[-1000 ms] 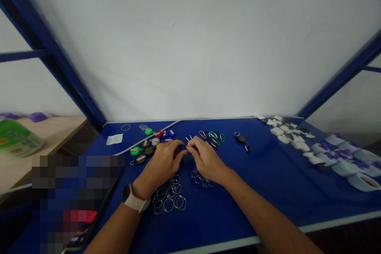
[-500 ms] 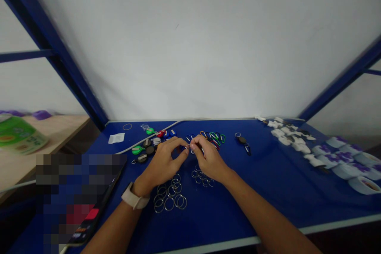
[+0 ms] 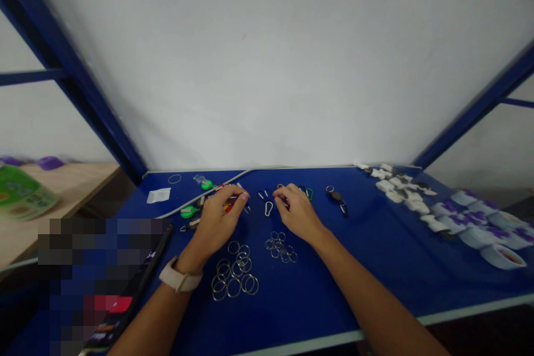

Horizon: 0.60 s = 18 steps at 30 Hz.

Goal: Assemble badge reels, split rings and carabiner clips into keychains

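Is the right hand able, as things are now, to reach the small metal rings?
Probably yes: the small metal rings lie uncovered on the blue table, close to the right hand, and nothing visible stands between.

- silver carabiner: on blue table, btwn both hands, w/ blue carabiners just behind it
- L hand: left of silver carabiner, thumb + fingers nearly meeting, grip unclear
- R hand: just right of it, fingers curled in, contents hidden
- lg rings: loose pile, nearer person & left of it
- sm rings: nearer person, slightly right of it
- green reel: well left of it
- dark reel: right of it, w/ ring + clip
- white cups: far right of it, purple bits on/among them
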Tool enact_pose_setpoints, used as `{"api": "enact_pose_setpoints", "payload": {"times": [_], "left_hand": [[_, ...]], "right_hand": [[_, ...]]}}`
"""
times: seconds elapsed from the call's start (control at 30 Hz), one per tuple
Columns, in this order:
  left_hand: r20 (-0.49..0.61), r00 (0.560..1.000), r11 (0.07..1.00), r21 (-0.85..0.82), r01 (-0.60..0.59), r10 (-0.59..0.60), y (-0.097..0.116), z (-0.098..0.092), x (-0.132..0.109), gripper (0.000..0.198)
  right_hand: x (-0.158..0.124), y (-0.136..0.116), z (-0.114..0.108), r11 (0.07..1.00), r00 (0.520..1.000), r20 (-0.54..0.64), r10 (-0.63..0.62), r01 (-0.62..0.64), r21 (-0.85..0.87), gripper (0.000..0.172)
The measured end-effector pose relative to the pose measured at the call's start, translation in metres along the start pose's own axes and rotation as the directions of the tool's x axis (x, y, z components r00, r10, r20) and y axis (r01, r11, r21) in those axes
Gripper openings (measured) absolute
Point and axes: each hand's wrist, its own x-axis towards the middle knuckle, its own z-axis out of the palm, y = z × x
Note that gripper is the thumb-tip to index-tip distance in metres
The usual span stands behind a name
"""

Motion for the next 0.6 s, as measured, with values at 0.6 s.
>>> {"api": "enact_pose_setpoints", "payload": {"times": [0.6], "left_hand": [[-0.049, 0.999, 0.999, -0.026, 0.02, -0.021, -0.005, 0.0, 0.003, 0.017]], "right_hand": [[-0.003, 0.02, -0.011, 0.959, 0.963, 0.217, 0.162, -0.101, -0.266, 0.015]]}}
